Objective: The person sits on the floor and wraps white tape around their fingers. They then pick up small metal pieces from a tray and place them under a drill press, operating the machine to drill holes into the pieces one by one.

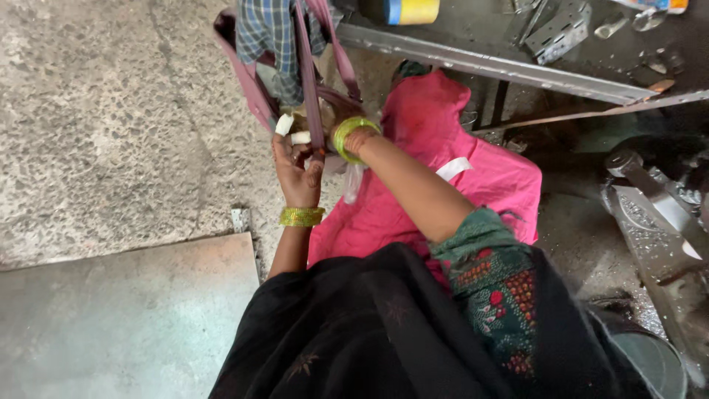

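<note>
Left hand [297, 171] pinching maroon bag strap [309, 89], right hand [354, 139] buried inside, grip unseen; strap could slip, spilling checked cloth [267, 33].

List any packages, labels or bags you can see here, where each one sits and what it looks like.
Maroon bag: top centre, straps held by the left hand, checked cloth inside.
Pink bag: lying on the floor below the right hand, white tag on it.
Yellow and blue container: top edge, on the dark bench.
</note>
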`<state>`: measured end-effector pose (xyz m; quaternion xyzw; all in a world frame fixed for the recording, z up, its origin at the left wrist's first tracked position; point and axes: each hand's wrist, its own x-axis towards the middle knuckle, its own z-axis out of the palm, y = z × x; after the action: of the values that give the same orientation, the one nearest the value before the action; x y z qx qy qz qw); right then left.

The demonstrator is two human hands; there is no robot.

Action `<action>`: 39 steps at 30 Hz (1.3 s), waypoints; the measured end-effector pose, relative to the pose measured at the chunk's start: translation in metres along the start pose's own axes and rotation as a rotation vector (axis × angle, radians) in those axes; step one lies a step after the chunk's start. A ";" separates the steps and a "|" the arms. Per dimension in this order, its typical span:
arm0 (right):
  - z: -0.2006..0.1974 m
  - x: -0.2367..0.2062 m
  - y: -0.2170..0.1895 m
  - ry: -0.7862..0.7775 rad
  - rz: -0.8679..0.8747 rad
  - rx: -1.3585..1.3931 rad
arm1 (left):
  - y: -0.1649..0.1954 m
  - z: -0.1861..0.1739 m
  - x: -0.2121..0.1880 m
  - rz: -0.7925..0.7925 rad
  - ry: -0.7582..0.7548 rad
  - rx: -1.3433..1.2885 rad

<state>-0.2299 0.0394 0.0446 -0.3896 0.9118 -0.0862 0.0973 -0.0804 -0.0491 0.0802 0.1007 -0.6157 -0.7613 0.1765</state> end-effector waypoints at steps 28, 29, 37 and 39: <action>0.024 0.025 -0.003 -0.011 -0.091 -0.114 | -0.025 -0.005 -0.001 -0.072 -0.012 -0.102; 0.021 0.025 0.000 -0.040 -0.178 -0.129 | -0.023 -0.005 -0.001 -0.088 -0.015 -0.114; -0.044 -0.013 0.036 -0.072 0.293 0.433 | -0.008 -0.015 0.003 -0.012 -0.011 0.099; -0.050 -0.016 0.039 -0.036 0.389 0.660 | -0.007 -0.017 0.005 -0.036 -0.001 0.107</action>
<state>-0.2585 0.0822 0.0858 -0.1584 0.8900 -0.3483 0.2480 -0.0795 -0.0651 0.0694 0.1206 -0.6537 -0.7304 0.1570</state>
